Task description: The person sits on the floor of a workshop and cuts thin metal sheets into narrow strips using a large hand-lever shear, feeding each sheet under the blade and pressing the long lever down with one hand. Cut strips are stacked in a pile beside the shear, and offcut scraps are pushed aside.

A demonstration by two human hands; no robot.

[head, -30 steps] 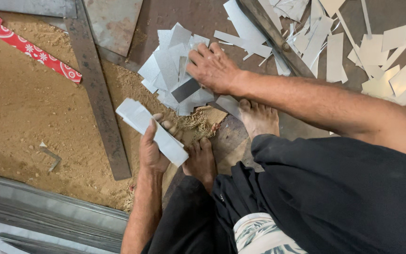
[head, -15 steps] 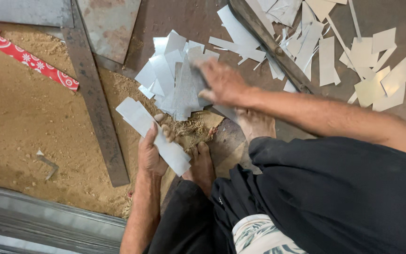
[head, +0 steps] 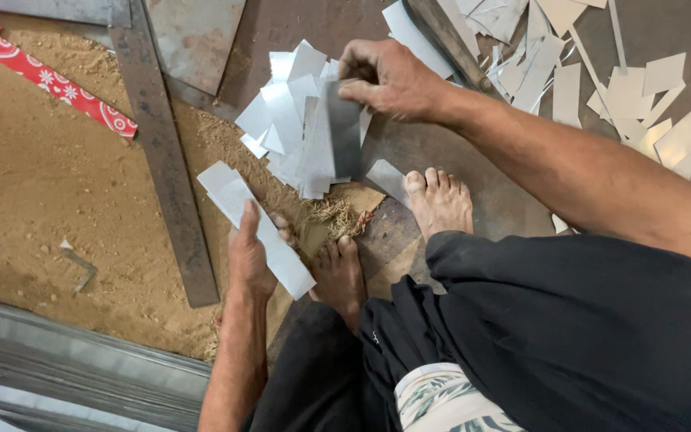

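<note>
Your right hand (head: 389,80) grips a grey metal sheet piece (head: 343,128) by its top edge, fingers curled over it; the piece hangs upright over the pile of cut metal pieces (head: 293,120), touching or just above it, which one you cannot tell. Your fingertips are hidden behind the piece.

Your left hand (head: 249,256) holds a stack of white rectangular strips (head: 253,228), thumb laid along the top face and the other fingers underneath. The count of strips in the stack is hard to make out; at least two offset ends show at the upper left.

Your bare left foot (head: 339,276) and right foot (head: 439,200) rest on a dark metal plate (head: 409,152), just beside a tuft of fibres (head: 333,216). A small loose piece (head: 385,178) lies against the right foot's toes.

To the left, a long flat steel bar (head: 161,152) lies on the sawdust-covered ground (head: 41,200), near the strips but apart from them. A red patterned strip (head: 65,92) lies beyond it, cut off at the frame's upper left corner. More scattered offcuts (head: 641,104) run out of view at the upper right. Open sawdust remains left of the bar.
</note>
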